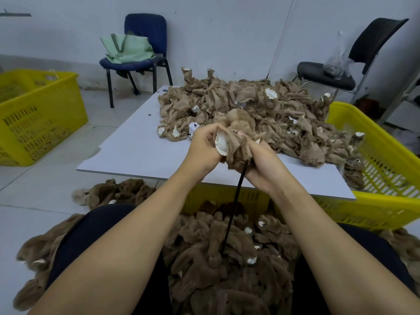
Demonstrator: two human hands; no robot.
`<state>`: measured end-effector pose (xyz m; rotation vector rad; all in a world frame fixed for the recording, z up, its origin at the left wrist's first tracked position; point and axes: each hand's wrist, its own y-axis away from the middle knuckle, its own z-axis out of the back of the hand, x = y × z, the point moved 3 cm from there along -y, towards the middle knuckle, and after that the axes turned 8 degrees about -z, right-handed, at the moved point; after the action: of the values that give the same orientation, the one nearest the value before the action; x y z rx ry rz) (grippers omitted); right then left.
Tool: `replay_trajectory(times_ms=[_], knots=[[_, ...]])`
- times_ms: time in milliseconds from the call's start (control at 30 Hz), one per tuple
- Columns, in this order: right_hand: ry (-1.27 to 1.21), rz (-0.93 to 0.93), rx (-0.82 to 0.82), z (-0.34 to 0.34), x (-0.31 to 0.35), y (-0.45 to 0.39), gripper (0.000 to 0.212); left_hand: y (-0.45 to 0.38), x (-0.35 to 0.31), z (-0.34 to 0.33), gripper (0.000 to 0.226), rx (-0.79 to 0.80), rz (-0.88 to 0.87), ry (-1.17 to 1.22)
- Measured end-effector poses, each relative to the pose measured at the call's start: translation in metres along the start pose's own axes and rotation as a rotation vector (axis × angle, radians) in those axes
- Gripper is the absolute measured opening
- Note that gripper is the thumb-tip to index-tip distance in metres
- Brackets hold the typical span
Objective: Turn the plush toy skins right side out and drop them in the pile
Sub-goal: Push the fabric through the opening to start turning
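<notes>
Head view: the left hand pinches the plush skin by its white ear patch. The right hand clamps the body around a black rod, probably to push a limb through. The skin is held above the white board, with the finished pile below between the knees, ready for the drop.

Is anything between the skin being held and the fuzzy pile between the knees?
Nothing visible blocks the drop. The tan plush skin, gripped by the left hand and right hand, is above the brown fuzzy pile; only a thin black rod runs between them.
</notes>
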<state>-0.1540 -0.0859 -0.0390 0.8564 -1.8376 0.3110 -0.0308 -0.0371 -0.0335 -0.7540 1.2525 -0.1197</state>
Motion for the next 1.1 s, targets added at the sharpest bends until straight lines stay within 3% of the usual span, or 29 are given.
replay_trajectory(times_ms=[267,367,533,600,800,967,1100], knots=[[0.096,-0.010,0.070,-0.005,-0.004,-0.001,0.034,0.002,0.006,0.000,0.024,-0.292,0.011,-0.070],[0.136,0.012,0.021,0.003,0.003,-0.003,0.038,0.000,0.006,0.002,0.023,-0.169,0.104,-0.138],[0.138,0.052,-0.033,0.018,0.007,-0.004,0.037,0.002,0.005,0.001,0.010,0.181,0.313,0.284],[0.119,0.043,-0.031,0.017,0.006,-0.004,0.040,0.005,0.004,-0.001,0.013,0.226,0.256,0.220],[0.113,0.040,0.000,0.007,-0.003,-0.006,0.036,0.008,0.005,0.002,0.019,0.012,0.070,-0.084],[0.081,0.043,0.047,0.007,-0.005,-0.010,0.006,0.008,0.008,-0.001,0.016,-0.197,0.037,-0.139],[0.146,0.096,0.075,0.004,-0.008,-0.014,0.019,0.004,0.024,0.004,0.018,-0.269,0.078,-0.198]])
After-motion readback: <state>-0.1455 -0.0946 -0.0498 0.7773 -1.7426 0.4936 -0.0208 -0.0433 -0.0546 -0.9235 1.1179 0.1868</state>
